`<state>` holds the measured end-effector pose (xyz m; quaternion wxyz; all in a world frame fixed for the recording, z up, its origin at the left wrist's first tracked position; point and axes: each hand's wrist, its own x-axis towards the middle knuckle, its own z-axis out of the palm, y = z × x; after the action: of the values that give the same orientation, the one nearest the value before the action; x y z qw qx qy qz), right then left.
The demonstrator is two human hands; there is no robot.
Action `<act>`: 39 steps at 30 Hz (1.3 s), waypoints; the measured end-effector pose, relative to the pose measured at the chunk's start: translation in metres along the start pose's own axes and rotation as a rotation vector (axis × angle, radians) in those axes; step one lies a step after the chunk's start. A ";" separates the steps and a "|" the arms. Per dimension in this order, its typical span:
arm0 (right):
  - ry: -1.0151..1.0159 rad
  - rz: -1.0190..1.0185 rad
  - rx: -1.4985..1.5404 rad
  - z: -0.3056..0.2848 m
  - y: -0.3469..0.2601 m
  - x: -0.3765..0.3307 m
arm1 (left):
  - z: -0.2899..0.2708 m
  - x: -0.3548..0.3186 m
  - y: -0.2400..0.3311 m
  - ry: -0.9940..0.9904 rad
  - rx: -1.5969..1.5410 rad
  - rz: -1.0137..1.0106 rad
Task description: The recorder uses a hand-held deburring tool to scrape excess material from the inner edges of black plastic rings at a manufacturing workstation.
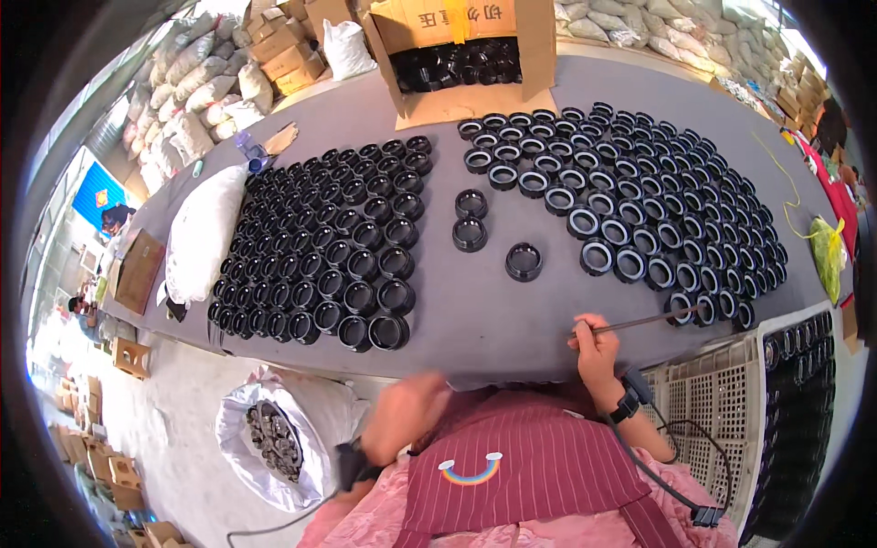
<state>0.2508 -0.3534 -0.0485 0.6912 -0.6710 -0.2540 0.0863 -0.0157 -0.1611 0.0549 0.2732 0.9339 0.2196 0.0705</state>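
Two large fields of black rings cover the grey surface (pixel 475 310). On the person's left a dense block of rings (pixel 324 237) stands in tight rows; on the right a wider fan of rings (pixel 658 192) curves toward the far edge. Between the fields three loose rings (pixel 470 219) stand apart in the bare middle strip. Judging by this, most of the laying-out looks done, with the middle strip and the stock in the box still left.

The right hand (pixel 594 347) has its fingers closed around a thin rod (pixel 639 321), whose far end reaches the nearest ring of the right field (pixel 681 306). The left hand (pixel 406 411) is blurred below the near edge of the surface, above a white bag of grey metal parts (pixel 274 438); I cannot tell whether its fingers are spread or closed.

An open brown cardboard box (pixel 461 46) at the far side holds more black rings and has a yellow tape strip on its flap. A stuffed white sack (pixel 206 233) lies at the left end of the surface. A beige plastic crate (pixel 708 402) sits at lower right, and a yellow-green bag (pixel 827 251) hangs at the right edge.
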 end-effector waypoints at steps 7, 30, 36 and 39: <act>-0.031 -0.007 -0.014 0.000 0.005 -0.002 | 0.056 0.194 0.068 0.213 0.265 0.408; -0.165 -0.137 0.058 -0.012 0.006 0.002 | 0.018 0.295 -0.036 -0.049 0.687 0.049; -0.178 -0.176 0.030 -0.013 0.002 0.007 | 0.005 0.321 -0.049 0.083 0.727 -0.004; -0.171 -0.128 0.054 -0.013 -0.004 0.006 | 0.004 0.344 -0.042 0.279 0.661 0.246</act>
<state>0.2606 -0.3624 -0.0429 0.6890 -0.6248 -0.3518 0.1057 0.2771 0.0230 0.0331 -0.0857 0.9724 0.1520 0.1549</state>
